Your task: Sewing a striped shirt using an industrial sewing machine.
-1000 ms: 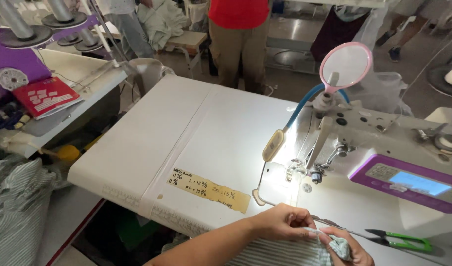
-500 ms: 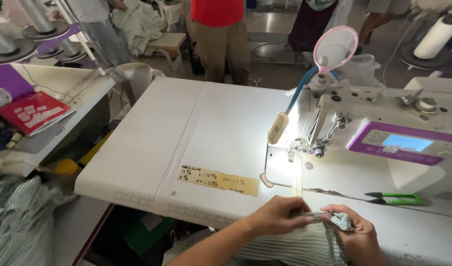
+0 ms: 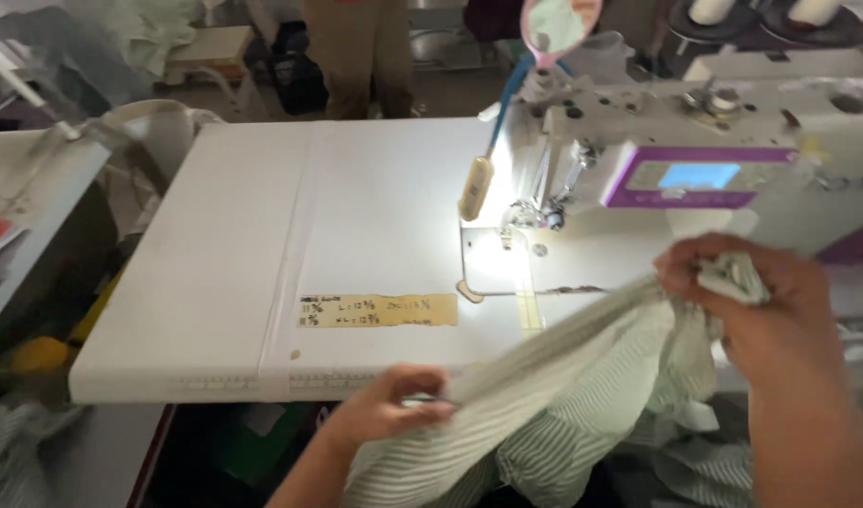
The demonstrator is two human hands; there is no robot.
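From the head camera we see our left hand [image 3: 394,406] at the near edge of the table [image 3: 262,235], fingers pinched on the lower end of a green-and-white striped cloth [image 3: 582,395], and our right hand [image 3: 761,301] raised in front of the sewing machine [image 3: 733,141], clenched round a bunched upper end of the same cloth, so that the cloth runs taut between the two hands and sags below them off the near edge. The right forearm is cut off at the bottom right corner of the picture, and the whole frame is blurred, so we cannot make out how many layers the hands grip or what the small pale piece in the right fist is. The needle area [image 3: 530,214] is washed out by the machine's lamp and its parts are hard to tell apart. A tan paper label [image 3: 377,309] is stuck flat near the table's near edge, its handwriting too smeared to read. The table is white and smooth, with a seam running front to back. Beyond the far edge a person's legs [image 3: 356,47] show, cut off at the top edge, with a pink round mirror [image 3: 559,23] on a blue bendy stalk rising from the machine. At the left edge, another bench [image 3: 27,188] is partly visible.
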